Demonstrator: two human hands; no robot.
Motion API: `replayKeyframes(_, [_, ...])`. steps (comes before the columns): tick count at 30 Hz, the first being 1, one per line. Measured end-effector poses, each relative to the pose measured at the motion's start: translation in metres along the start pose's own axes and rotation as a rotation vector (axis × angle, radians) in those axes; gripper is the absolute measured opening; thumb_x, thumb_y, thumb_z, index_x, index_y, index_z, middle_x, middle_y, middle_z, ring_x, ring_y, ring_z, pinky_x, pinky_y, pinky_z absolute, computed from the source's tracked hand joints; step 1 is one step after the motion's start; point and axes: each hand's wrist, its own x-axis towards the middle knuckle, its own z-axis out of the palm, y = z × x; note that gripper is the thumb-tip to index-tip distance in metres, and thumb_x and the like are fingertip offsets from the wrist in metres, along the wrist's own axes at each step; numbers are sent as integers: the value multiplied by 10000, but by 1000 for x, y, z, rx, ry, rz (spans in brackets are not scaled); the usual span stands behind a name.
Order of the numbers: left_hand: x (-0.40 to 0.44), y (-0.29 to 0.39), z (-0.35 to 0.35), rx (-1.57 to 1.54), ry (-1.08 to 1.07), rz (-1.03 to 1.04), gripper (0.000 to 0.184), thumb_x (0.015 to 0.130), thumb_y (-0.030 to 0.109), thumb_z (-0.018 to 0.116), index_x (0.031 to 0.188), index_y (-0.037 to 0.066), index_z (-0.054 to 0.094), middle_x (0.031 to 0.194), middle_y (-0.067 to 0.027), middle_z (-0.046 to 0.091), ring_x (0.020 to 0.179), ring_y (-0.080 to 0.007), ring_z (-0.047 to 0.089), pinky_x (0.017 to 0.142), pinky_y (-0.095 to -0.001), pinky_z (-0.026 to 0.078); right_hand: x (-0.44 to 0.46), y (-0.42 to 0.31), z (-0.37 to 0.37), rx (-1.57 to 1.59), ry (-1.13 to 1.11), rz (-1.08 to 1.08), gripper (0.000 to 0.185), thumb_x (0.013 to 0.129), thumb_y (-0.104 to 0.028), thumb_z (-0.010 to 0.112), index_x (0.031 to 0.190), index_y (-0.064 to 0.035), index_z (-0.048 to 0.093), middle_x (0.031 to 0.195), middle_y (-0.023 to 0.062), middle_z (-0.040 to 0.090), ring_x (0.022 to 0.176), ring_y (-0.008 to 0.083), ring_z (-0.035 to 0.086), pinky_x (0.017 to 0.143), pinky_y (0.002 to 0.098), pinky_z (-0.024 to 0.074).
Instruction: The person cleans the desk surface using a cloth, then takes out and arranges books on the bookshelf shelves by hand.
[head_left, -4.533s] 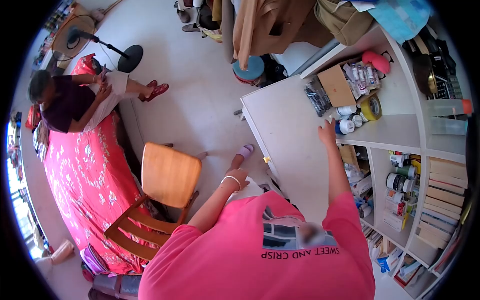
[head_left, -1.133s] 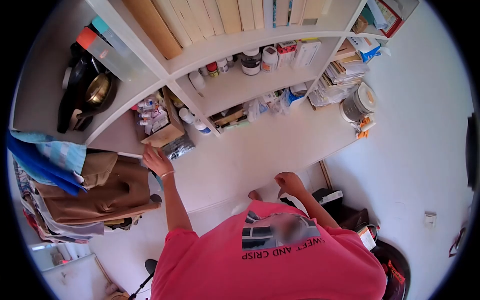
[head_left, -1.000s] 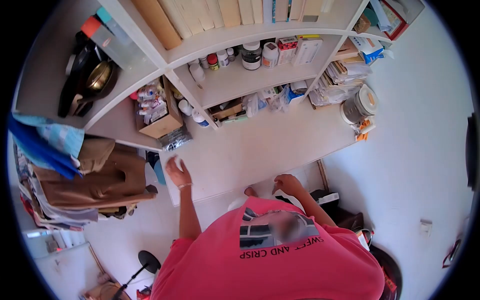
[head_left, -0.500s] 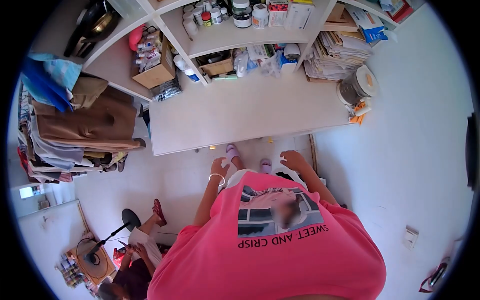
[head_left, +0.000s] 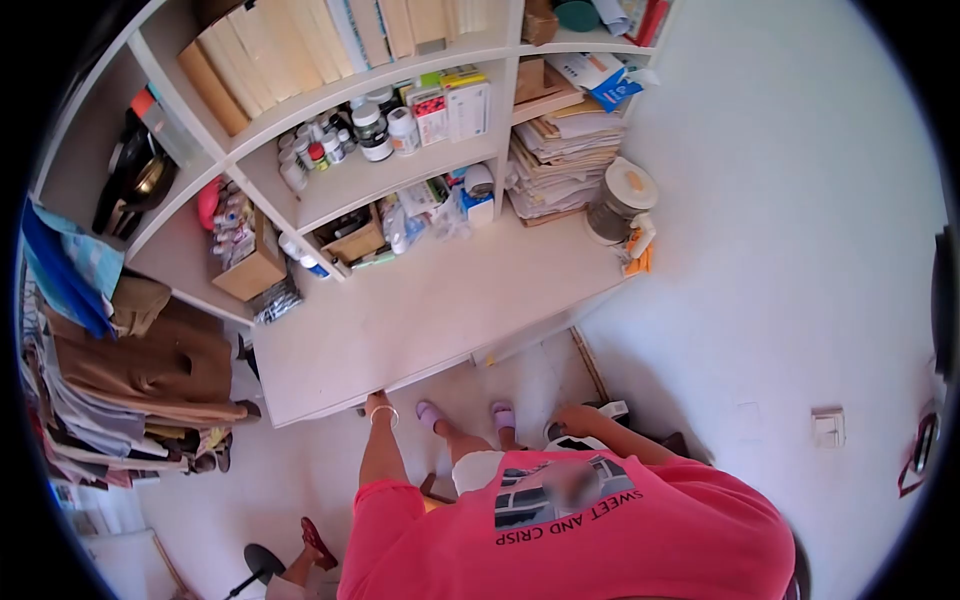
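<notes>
My left hand (head_left: 378,402), with a white bracelet at the wrist, is up against the front of the pale desk (head_left: 440,315). Its fingers curl at the left end of a white drawer edge (head_left: 430,374) that juts out a little below the desktop; the fingertips are hidden. My right hand (head_left: 574,418) hangs low on the right, back from the desk, near a black and white item (head_left: 612,410) by the wall. Its fingers are in shadow, and I cannot see whether they hold anything.
Shelves above the desk hold books (head_left: 290,60), bottles (head_left: 372,132) and a cardboard box (head_left: 250,270). A paper stack (head_left: 560,165) and a lidded jug (head_left: 620,200) stand at the right. Clothes (head_left: 140,350) hang at the left. Another person's foot (head_left: 318,545) shows below.
My view has turned and moved closer to the desk. My left hand has gone forward to the desk front, where a drawer edge now shows. My right hand has dropped lower.
</notes>
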Motion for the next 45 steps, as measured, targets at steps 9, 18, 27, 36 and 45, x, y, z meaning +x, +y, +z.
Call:
replayKeyframes(9, [-18,9,0,-94,45,-90,391,946,335,362,1148,6,423,1071,-281,583,972,-413,590,807,-474,492,-29,-2,0,-30,-87,80,227,730,-175,545,819,-10,672,885,194,652,851,372,627,751,474,495])
replayKeyframes(18, [-62,-2,6,-175,34,-93,420,931,350,380,1143,-8,439,1108,-289,562,1032,-435,548,868,-488,449,0,10,20,-28,-92,4,242,714,-192,531,810,-21,673,869,198,650,825,363,630,720,467,494])
replayKeyframes(27, [-117,-26,27,-194,50,-89,364,916,292,434,1090,-25,479,1056,-287,580,1017,-438,544,851,-487,447,-5,-15,-17,-44,-107,43,254,716,-218,543,880,-71,670,872,177,657,848,362,627,740,468,484])
replayKeyframes(36, [-156,-44,42,-224,46,-126,338,911,284,422,1087,0,472,1020,-292,583,988,-455,540,821,-497,438,31,-5,-2,-52,-54,-97,237,732,-259,584,860,-79,670,912,151,655,878,340,623,756,461,496])
replayKeyframes(45, [-175,-49,51,-309,50,-168,362,897,295,449,1095,-5,498,1014,-296,581,968,-456,545,812,-499,435,39,2,-7,-64,-84,-178,272,781,-289,620,971,-96,651,980,142,648,930,339,611,785,444,493])
